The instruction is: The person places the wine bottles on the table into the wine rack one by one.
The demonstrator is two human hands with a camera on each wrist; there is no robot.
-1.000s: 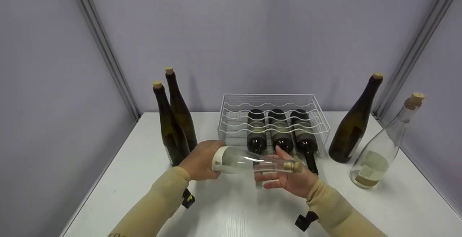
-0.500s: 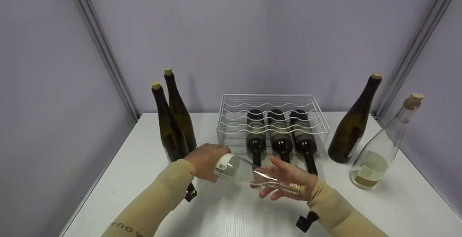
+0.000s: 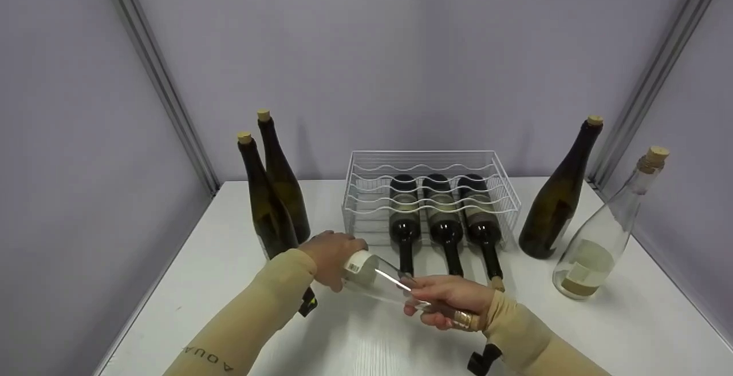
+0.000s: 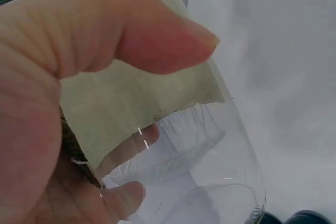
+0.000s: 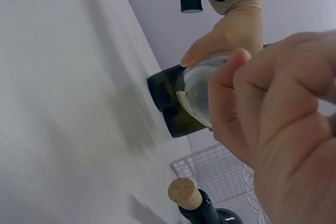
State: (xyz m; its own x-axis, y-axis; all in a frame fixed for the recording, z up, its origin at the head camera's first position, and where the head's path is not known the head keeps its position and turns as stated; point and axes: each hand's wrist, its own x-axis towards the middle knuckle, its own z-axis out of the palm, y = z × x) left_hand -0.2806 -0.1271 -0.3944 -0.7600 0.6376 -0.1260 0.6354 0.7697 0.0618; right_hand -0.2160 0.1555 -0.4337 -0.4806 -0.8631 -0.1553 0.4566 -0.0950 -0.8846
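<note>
A clear glass bottle (image 3: 378,280) is held slantwise above the table, its corked neck pointing to the lower right. My left hand (image 3: 331,257) grips it near the base, thumb and fingers round its pale label (image 4: 147,95) in the left wrist view. Around the neck curl the fingers of my right hand (image 3: 449,299), just short of the cork (image 3: 473,323). Behind both hands, three dark wine bottles (image 3: 445,230) lie side by side in a white wire rack (image 3: 424,151), necks toward me.
Two dark corked bottles (image 3: 269,216) stand left of the rack, close to my left forearm. On the right stand another dark bottle (image 3: 552,210) and a corked clear bottle (image 3: 590,267). Walls enclose the white table (image 3: 194,273) at the back and sides.
The clear bottle has tipped neck-down and moved lower and nearer to me. My right hand's spread fingers have closed round its neck. The left hand has kept its grip on the base.
</note>
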